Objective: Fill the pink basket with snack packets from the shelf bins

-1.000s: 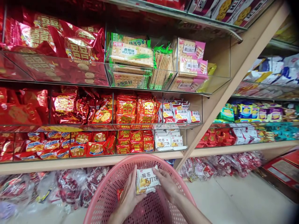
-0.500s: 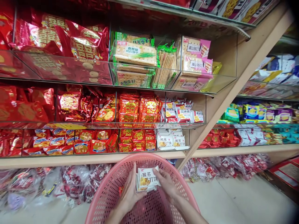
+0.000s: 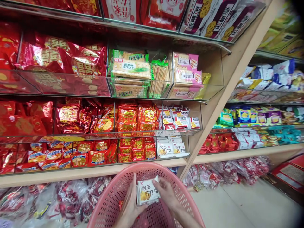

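White 猴苏苏打饼 soda-cracker packet [image 3: 147, 190] sits between the two hands, printed face up toward the camera, slightly tilted; layered lower edge suggests more than one packet stacked, count can't be read. Left hand [image 3: 129, 202]: fingers run up along the packet's left edge, thumb near its lower edge, so it's cupped against that side. Right hand [image 3: 168, 193]: thumb and fingers clamped on the upper right corner; fingertips behind the packet are hidden. Pink perforated basket [image 3: 104, 202] is under and around the fingers, rim beyond the fingertips and out to both sides. Small red wrapper [image 3: 121, 204] shows inside it, just left of the left fingers, partly covered. Straight past the fingertips, over the rim, matching white cracker packets [image 3: 168, 149] stand in the bottom shelf bay, a bit right; red foil packets [image 3: 131, 150] fill the bay left of those. Clear-bagged goods [image 3: 71, 196] lie below the shelf, well left of the left fingers. Step in hand looks like a two-handed hold over the basket, packet not released. Next move, in my judgement, calls for both hands working together: edges squared, pressure light so crackers don't crush, knuckles clear of the rim.
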A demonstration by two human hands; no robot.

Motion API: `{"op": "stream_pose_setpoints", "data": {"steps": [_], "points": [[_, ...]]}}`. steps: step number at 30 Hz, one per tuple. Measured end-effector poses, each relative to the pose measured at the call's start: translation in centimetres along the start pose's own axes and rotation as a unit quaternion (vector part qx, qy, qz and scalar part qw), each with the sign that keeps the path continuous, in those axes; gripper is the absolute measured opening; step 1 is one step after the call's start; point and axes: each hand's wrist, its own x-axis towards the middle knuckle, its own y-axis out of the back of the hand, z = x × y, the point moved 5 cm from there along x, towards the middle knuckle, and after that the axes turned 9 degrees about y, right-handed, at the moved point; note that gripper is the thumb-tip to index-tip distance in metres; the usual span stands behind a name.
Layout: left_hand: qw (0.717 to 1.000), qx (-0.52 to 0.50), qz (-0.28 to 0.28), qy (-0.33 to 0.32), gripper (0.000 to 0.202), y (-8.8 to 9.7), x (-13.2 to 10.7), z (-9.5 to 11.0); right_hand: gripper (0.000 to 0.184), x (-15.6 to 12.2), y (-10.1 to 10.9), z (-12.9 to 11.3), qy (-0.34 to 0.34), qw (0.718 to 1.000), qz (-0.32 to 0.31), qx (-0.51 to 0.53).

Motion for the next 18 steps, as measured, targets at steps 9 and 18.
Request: {"op": "stream_pose_setpoints", "data": {"steps": [9, 18], "points": [[1.0, 0.015, 0.001, -0.008, 0.105, -0.3, 0.3, -0.7, 0.047, -0.2, -0.1, -0.4, 0.039, 0.998, 0.02, -0.054], [1.0, 0.021, -0.005, -0.009, 0.104, -0.3, 0.0, -0.1, 0.046, -0.2, 0.2, -1.0, 0.096, 0.987, 0.024, -0.128]]}}
